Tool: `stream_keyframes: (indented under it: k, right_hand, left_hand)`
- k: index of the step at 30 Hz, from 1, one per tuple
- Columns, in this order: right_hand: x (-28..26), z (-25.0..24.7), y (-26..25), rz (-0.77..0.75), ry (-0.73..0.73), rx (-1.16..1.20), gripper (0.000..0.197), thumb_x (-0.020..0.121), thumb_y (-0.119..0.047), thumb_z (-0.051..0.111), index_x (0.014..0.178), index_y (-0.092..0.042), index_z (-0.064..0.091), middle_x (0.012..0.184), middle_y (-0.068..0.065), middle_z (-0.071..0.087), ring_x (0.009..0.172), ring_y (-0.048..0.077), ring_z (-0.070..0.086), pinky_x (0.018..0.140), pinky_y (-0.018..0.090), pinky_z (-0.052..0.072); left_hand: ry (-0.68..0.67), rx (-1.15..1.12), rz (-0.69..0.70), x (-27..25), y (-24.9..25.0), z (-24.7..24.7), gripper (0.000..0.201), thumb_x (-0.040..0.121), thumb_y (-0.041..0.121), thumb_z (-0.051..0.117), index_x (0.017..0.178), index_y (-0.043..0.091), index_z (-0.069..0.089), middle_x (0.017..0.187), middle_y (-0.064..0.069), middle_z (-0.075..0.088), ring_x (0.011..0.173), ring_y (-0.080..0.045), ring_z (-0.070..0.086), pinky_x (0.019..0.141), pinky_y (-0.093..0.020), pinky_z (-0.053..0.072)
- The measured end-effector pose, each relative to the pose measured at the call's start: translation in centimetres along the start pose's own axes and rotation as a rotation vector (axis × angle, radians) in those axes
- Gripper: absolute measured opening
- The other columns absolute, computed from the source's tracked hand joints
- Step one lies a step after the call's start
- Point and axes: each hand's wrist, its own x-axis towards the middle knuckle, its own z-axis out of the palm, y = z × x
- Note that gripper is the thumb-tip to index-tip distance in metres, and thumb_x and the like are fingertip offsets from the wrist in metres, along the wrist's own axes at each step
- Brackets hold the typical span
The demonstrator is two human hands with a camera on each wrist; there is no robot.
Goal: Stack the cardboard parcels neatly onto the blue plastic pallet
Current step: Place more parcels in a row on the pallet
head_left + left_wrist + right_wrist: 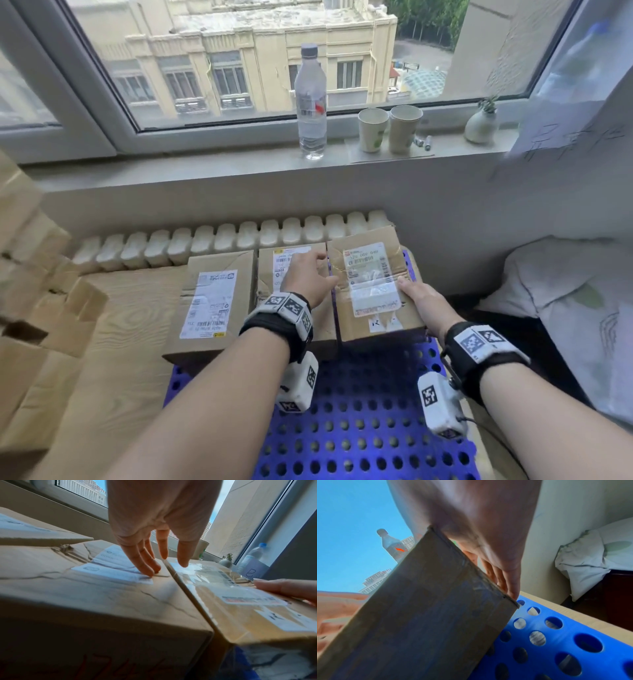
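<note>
The blue plastic pallet (359, 428) (556, 635), pierced with holes, lies under my arms. Three cardboard parcels stand in a row at its far end. The left parcel (212, 301) lies flat with a white label. My left hand (311, 263) (159, 563) rests with straight fingers on top of the middle parcel (294, 329) (102, 595), close to its right edge. My right hand (416, 298) (501, 580) grips the near right corner of the right parcel (370, 284) (248, 608) (428, 615), thumb on top and fingers down its side. That parcel is tilted against the middle one.
Loose cardboard boxes (34, 308) pile up at the left on a wooden floor (130, 325). A white radiator (239, 236) runs behind the parcels. The sill holds a water bottle (311, 102), two paper cups (373, 130) and a small vase (481, 125). Bedding (565, 308) lies at the right.
</note>
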Motion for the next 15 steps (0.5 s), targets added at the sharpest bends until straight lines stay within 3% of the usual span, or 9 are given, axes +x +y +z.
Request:
stream_keyframes:
  k: [3,6,8,10,11,15]
  right_hand:
    - [1.1,0.4,0.4,0.053,-0.06,-0.043,0.062,0.075,-0.068,0.056,0.115,-0.021,0.065,0.106,0.005,0.074,0.098,0.026,0.07,0.097,0.047,0.051]
    - [2.5,0.4,1.2,0.064,-0.062,-0.154,0.079,0.062,-0.084,0.045,0.117,-0.029,0.063,0.112,-0.001,0.071,0.107,0.023,0.065,0.103,0.046,0.044]
    - [2.6,0.6,1.1,0.056,-0.06,-0.174,0.074,0.073,-0.079,0.045,0.122,-0.027,0.062,0.121,0.002,0.067,0.114,0.025,0.061,0.107,0.046,0.041]
    - [2.5,0.6,0.8,0.038,-0.046,-0.178,0.064,0.088,-0.063,0.047,0.129,-0.016,0.058,0.13,0.01,0.062,0.123,0.03,0.056,0.109,0.047,0.039]
    - [2.6,0.6,0.8,0.039,-0.04,-0.182,0.062,0.088,-0.062,0.048,0.127,-0.015,0.06,0.129,0.01,0.062,0.122,0.03,0.056,0.109,0.047,0.04]
    - [3.5,0.9,1.9,0.079,-0.073,-0.173,0.062,0.063,-0.07,0.05,0.105,-0.027,0.068,0.114,0.0,0.07,0.105,0.025,0.065,0.101,0.047,0.046]
  left_hand:
    - [-0.038,0.039,-0.003,0.4,-0.3,0.3,0.065,0.083,0.028,0.075,0.141,0.025,0.046,0.152,0.003,0.028,0.131,-0.016,0.044,0.098,-0.026,0.038]
    - [-0.05,0.057,0.004,0.7,-0.4,0.5,0.072,0.08,0.025,0.077,0.144,0.026,0.044,0.156,0.005,0.02,0.137,-0.014,0.037,0.105,-0.029,0.037]
    - [-0.048,0.051,0.004,0.9,-0.4,0.7,0.076,0.078,0.024,0.079,0.145,0.027,0.044,0.157,0.005,0.019,0.14,-0.013,0.034,0.107,-0.03,0.036]
    - [-0.049,0.044,0.011,0.9,-0.4,0.8,0.077,0.077,0.024,0.081,0.145,0.028,0.044,0.157,0.005,0.019,0.141,-0.013,0.033,0.109,-0.031,0.036]
    - [-0.051,0.041,0.012,1.0,-0.5,0.8,0.078,0.077,0.024,0.081,0.145,0.028,0.043,0.157,0.005,0.018,0.141,-0.013,0.033,0.109,-0.032,0.035]
    - [-0.058,0.031,0.017,0.9,-0.5,0.7,0.079,0.077,0.024,0.081,0.146,0.028,0.042,0.158,0.005,0.016,0.141,-0.014,0.034,0.111,-0.031,0.034]
